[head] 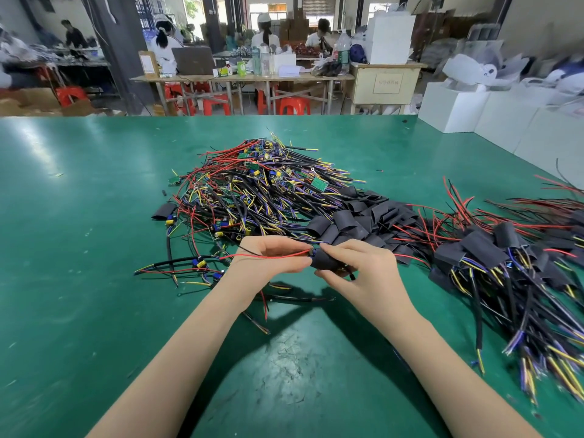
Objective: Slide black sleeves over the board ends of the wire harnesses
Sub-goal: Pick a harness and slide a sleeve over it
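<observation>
Surface: a scuffed, glossy green table is lying under everything.
Hands: the left hand is pinching a thin red wire; the right hand is gripping a matte black sleeve, its long axis running left-right.
Middle: a tangled harness pile is sitting beyond, flattened loose sleeves beside it.
Right: sleeved harnesses are lying fanned out.

Above the green bench, the left hand pinches a red wire while the right hand grips a black sleeve. Unsleeved wire harnesses are heaped behind, with sleeved harnesses piled to the right.
</observation>
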`<action>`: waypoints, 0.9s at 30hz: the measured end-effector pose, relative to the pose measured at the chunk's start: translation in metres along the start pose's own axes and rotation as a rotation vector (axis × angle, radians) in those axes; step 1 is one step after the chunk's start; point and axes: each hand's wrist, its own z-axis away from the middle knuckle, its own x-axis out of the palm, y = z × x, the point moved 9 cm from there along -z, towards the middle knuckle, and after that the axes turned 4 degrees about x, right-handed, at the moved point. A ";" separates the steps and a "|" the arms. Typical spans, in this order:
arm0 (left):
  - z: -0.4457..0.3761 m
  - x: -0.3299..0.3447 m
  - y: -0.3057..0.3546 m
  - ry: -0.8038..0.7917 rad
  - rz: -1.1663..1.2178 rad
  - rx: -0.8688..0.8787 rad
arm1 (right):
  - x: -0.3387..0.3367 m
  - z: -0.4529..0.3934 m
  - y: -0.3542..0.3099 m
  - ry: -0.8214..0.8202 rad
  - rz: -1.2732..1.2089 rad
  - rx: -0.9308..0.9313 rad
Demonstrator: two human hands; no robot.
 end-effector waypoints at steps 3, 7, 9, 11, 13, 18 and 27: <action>0.009 -0.010 -0.005 0.060 0.126 -0.003 | 0.002 0.000 -0.004 -0.004 0.020 -0.037; 0.002 -0.012 -0.006 0.092 0.229 -0.049 | -0.004 -0.002 0.006 0.046 0.003 0.089; 0.004 -0.014 -0.008 0.115 0.244 -0.049 | -0.006 -0.002 0.016 0.044 0.035 0.176; 0.003 -0.017 -0.008 0.149 0.253 -0.042 | -0.004 -0.002 0.023 0.009 0.014 0.233; 0.003 -0.018 -0.009 0.155 0.259 -0.038 | -0.001 -0.002 0.029 -0.009 -0.072 0.286; 0.002 -0.016 -0.009 0.132 0.272 -0.033 | 0.000 -0.001 0.038 -0.007 -0.224 0.365; 0.002 -0.012 -0.009 0.086 0.263 0.025 | 0.000 0.001 0.037 0.040 -0.208 0.323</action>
